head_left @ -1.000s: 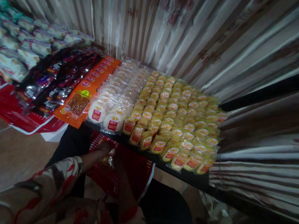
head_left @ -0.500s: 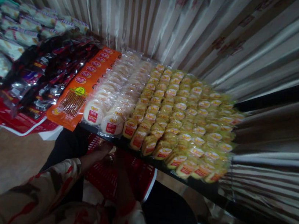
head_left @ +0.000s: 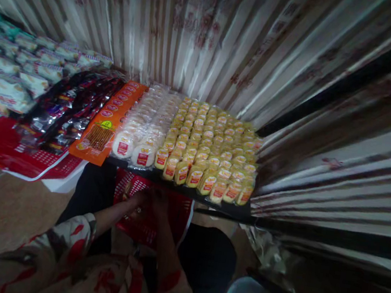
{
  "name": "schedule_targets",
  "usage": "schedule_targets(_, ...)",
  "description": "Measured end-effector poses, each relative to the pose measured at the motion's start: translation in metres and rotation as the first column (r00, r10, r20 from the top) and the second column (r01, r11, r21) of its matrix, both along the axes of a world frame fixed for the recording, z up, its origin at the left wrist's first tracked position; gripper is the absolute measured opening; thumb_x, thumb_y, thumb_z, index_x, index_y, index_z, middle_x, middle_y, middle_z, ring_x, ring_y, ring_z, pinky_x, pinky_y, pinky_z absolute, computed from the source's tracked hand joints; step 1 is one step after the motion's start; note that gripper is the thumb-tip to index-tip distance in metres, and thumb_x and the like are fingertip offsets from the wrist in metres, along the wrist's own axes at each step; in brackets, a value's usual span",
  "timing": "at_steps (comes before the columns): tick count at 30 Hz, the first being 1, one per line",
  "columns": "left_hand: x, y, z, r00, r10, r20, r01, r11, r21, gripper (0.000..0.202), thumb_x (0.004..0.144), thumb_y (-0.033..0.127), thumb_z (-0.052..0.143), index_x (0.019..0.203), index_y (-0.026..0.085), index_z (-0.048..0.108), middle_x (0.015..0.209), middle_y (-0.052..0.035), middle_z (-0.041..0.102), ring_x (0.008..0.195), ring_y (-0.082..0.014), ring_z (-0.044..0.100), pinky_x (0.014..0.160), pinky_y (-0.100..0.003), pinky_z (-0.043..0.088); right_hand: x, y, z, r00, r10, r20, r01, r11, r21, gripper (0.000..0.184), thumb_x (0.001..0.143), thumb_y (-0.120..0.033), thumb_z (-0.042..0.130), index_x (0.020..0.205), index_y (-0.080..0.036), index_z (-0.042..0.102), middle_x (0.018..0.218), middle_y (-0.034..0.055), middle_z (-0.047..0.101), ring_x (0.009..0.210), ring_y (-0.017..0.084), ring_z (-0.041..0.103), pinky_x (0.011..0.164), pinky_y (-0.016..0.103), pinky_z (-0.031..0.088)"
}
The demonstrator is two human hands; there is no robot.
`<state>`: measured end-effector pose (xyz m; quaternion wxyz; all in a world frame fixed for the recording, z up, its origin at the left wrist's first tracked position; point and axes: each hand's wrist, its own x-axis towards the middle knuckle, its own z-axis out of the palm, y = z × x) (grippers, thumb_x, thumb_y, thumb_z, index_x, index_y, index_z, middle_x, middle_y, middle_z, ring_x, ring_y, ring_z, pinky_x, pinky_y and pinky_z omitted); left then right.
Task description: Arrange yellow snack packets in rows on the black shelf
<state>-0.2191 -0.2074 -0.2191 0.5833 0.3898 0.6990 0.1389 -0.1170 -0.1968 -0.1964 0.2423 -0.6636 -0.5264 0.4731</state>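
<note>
Toward seven o'clock, hands (head_left: 141, 197) (head_left: 159, 201), openness and hold unclear, lay over a stiff-looking basket (head_left: 139, 232), best gripped by the rim (head_left: 188, 222).

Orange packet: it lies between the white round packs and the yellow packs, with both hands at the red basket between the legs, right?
Not quite: the head view shows the orange packet between the dark packs and the white round packs. The left hand and right hand are at the red basket.

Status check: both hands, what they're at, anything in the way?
Left hand and right hand close together at red basket; grips too dark to tell. Black tabletop hides basket's far side; yellow-wrapped packs rowed on top.
</note>
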Motion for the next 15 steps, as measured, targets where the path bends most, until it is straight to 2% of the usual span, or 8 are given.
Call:
schedule_targets(5, 0.006, -0.013, 0.018, 0.980, 0.077, 0.182, -0.084, 0.996, 0.034, 0.012, 0.074, 0.019, 0.053, 0.083, 0.012, 0.058, 0.061, 0.0011, 0.057, 0.058, -0.0111, 0.054, 0.056, -0.021, 0.041, 0.012, -0.006, 0.001, 0.997, -0.078, -0.013, 0.078, 0.997, 0.004, 0.015, 0.080, -0.021, 0.051, 0.087, -0.018, 0.065, 0.091, 0.0047, 0.069, 0.086, 0.016, 0.064, 0.079, 0.026, 0.048)
schedule_targets(8, 0.009, -0.017, 0.025, 0.913, 0.155, 0.378, -0.164, 0.986, -0.009, 0.016, 0.065, 0.021, 0.059, 0.079, 0.013, 0.058, 0.060, 0.0020, 0.056, 0.054, -0.0104, 0.053, 0.054, -0.021, 0.039, 0.022, -0.008, 0.005, 0.995, -0.104, -0.002, 0.104, 0.994, 0.029, 0.012, 0.075, -0.018, 0.053, 0.078, -0.018, 0.065, 0.085, 0.0048, 0.069, 0.083, 0.017, 0.064, 0.079, 0.028, 0.048)
schedule_targets(12, 0.013, -0.020, 0.037, 0.799, 0.205, 0.566, -0.199, 0.977, -0.073, 0.019, 0.058, 0.022, 0.063, 0.074, 0.014, 0.056, 0.058, 0.0028, 0.055, 0.053, -0.0099, 0.052, 0.054, -0.021, 0.038, 0.036, -0.013, 0.013, 0.991, -0.136, 0.005, 0.136, 0.988, 0.077, 0.021, 0.074, -0.017, 0.051, 0.091, -0.018, 0.063, 0.085, 0.0031, 0.069, 0.079, 0.015, 0.064, 0.077, 0.027, 0.048)
schedule_targets(15, 0.012, -0.021, 0.049, 0.784, 0.229, 0.578, -0.194, 0.973, -0.122, 0.017, 0.058, 0.022, 0.059, 0.073, 0.015, 0.054, 0.056, 0.0035, 0.054, 0.051, -0.0096, 0.051, 0.050, -0.020, 0.036, 0.046, -0.017, 0.019, 0.990, -0.143, 0.004, 0.141, 0.985, 0.103, 0.031, 0.074, -0.015, 0.049, 0.103, -0.019, 0.061, 0.082, 0.0012, 0.068, 0.075, 0.014, 0.063, 0.075, 0.025, 0.048)
